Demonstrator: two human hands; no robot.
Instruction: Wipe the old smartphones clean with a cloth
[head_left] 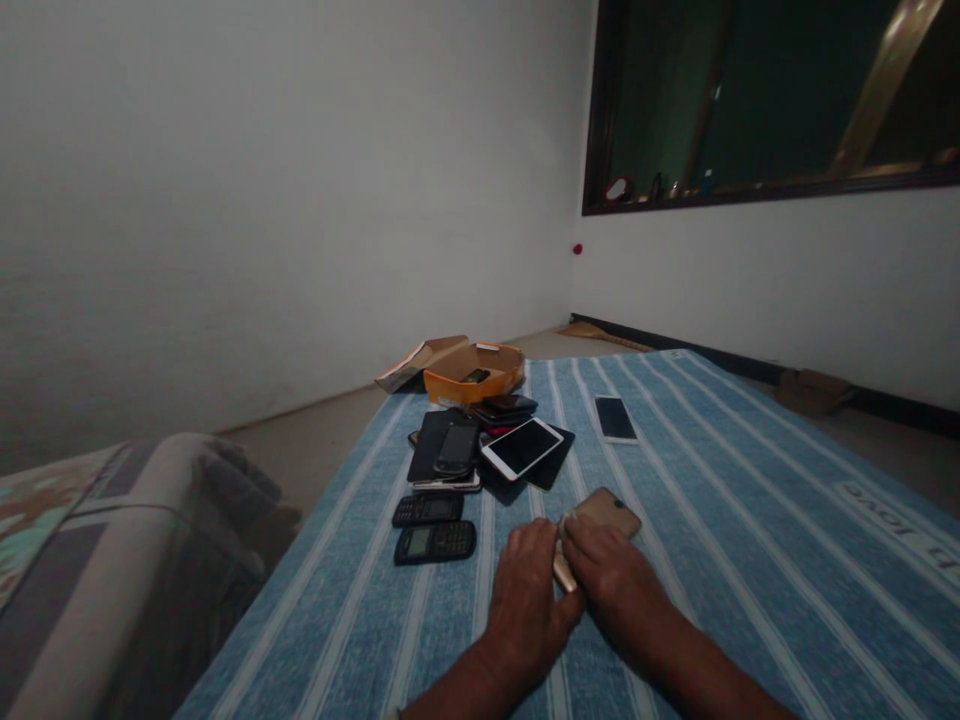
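Note:
My left hand (526, 585) is closed around the near left side of a gold-coloured phone (613, 512), which lies slanted with its back up. My right hand (611, 575) presses down on the middle of it, fingers bent together. A pale, cloth-like scrap (565, 522) shows at the right fingertips; most of it is hidden. Between both hands a narrow gold strip is visible, seemingly the same phone's lower part. To the left lie two black keypad phones (435, 542). Beyond them, a dark touchscreen phone (456, 447) and a white phone (523, 448) rest on a pile of dark devices.
Blue striped cloth (750, 520) covers the surface. Another white phone (616, 419) lies apart at the right. At the far end stands an open orange box (450, 388) with a small phone inside, its lid (424, 360) beside it. A draped bed or seat (150, 560) is at left.

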